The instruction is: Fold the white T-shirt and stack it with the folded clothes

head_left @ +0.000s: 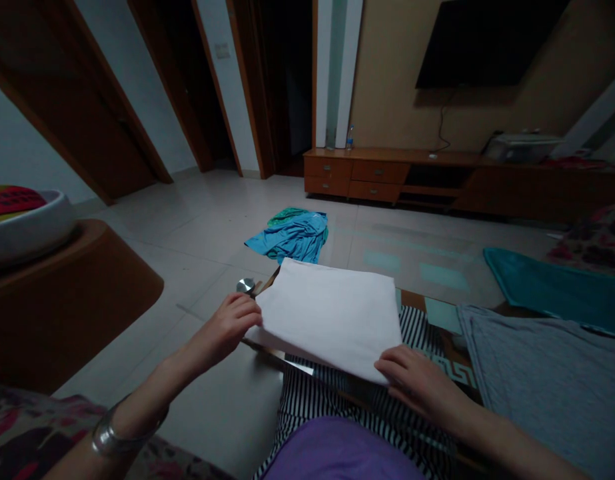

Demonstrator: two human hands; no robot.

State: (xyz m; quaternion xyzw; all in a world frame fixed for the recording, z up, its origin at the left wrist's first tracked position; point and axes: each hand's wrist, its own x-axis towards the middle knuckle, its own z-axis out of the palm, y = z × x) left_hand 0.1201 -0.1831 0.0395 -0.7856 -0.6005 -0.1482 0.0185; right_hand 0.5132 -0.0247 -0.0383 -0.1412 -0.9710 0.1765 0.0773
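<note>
Fingers of the left hand point(230, 325) pinch the left edge of one folded white cloth point(327, 317); the right hand point(417, 381) presses flat on its near right corner. The cloth rests on one striped garment point(337, 393), which hangs off the tabletop point(447, 353) edge, so a tug could slide both off. One grey cloth point(547, 373) lies right of the white cloth, one blue heap point(292, 237) on the floor beyond it.

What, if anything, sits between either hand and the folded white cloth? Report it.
Nothing visible does. The left hand touches the left edge of the folded white cloth, and the right hand rests on its near right corner. The cloth lies on a striped garment, which is beneath it, not between.
</note>
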